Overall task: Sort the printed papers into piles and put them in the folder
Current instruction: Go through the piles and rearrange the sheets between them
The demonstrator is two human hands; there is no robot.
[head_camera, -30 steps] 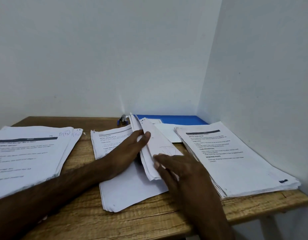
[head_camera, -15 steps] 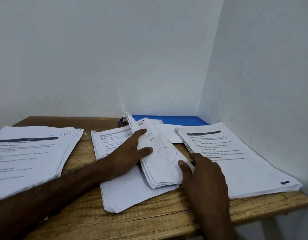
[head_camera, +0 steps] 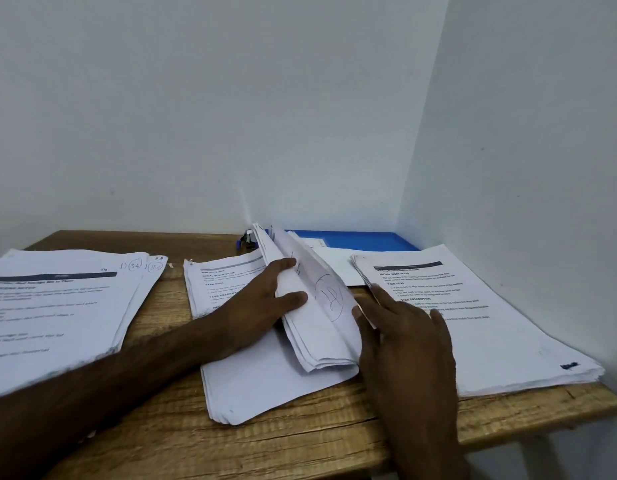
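Observation:
Three piles of printed papers lie on the wooden table: a left pile point(head_camera: 54, 306), a middle pile point(head_camera: 265, 386) and a thick right pile point(head_camera: 480, 323). A sheaf of lifted sheets point(head_camera: 317, 306) from the middle pile is turned up and over to the right, showing a pen-circled mark. My left hand point(head_camera: 262, 306) lies flat against the sheaf's left side, thumb and finger on it. My right hand point(head_camera: 404, 334) holds the sheaf's right edge with its fingertips. A blue folder point(head_camera: 362, 240) lies flat at the back against the wall, partly under white sheets.
A small dark stapler-like object point(head_camera: 248, 239) sits at the back, left of the folder. White walls close off the back and the right side. The table's front edge point(head_camera: 300, 455) runs near me; the right pile reaches the front right corner.
The lifted sheaf has been folded further over to the right, exposing the circled mark. My right hand moved from on top of the sheaf to its right edge.

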